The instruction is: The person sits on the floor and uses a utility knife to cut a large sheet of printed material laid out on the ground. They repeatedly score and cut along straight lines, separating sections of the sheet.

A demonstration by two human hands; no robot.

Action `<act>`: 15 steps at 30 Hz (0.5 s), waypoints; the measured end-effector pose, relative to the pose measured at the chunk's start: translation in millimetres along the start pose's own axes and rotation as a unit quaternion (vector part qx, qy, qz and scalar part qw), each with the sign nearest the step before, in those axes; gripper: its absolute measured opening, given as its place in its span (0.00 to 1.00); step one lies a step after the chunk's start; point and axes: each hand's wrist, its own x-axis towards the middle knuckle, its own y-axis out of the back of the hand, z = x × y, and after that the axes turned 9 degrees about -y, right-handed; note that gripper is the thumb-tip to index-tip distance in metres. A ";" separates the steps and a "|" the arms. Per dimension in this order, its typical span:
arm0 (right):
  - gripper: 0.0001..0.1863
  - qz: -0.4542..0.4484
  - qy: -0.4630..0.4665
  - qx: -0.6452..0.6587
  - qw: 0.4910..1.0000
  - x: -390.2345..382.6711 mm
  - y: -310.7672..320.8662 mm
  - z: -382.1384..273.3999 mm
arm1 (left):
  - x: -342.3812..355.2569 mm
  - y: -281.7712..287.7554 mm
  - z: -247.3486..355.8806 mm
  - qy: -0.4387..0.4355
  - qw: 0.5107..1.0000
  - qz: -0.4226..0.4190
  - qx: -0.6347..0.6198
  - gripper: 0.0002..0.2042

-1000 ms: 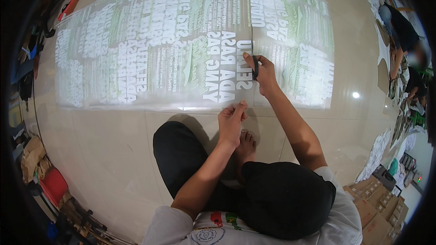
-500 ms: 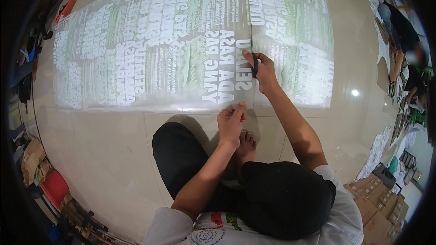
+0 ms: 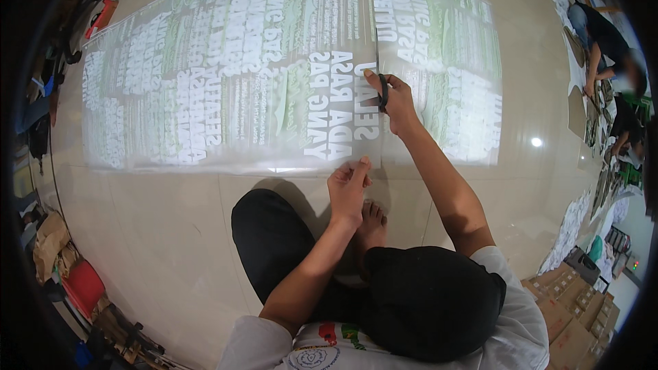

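A large clear plastic film (image 3: pixel 171 159) printed with white and green lettering lies on the tiled floor in front of me. My right hand (image 3: pixel 396 106) is closed on black-handled scissors (image 3: pixel 382 92). Their dark blades point away from me, along a cut line running through the film toward its far edge. My left hand (image 3: pixel 348 188) pinches the near edge of the film just left of this cut. The film lies in two parts on either side of the line, the larger one to the left.
My bare foot (image 3: pixel 372 226) rests on the floor just behind my left hand. At the far right another person (image 3: pixel 603 41) bends over sheets on the floor. Cardboard boxes (image 3: pixel 565 301) stand at the lower right. A red chair (image 3: pixel 83 286) and clutter line the left side.
The scissors and my right hand have moved very slightly away from me along the cut. My left hand keeps its pinch at the near edge, almost unmoved.
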 end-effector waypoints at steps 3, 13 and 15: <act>0.29 0.001 0.008 -0.003 1.000 7.6 -1.6 -3.2 | 0.4 0.6 -3.4 -0.012 1.000 0.006 -0.008 0.10; 0.26 0.010 0.010 -0.024 1.000 25.3 -1.1 -13.6 | -5.8 -5.3 4.9 0.001 1.000 0.010 0.014 0.10; 0.26 0.009 0.007 -0.024 1.000 27.0 -3.9 -15.2 | -4.2 -3.2 2.4 0.000 1.000 0.012 0.008 0.10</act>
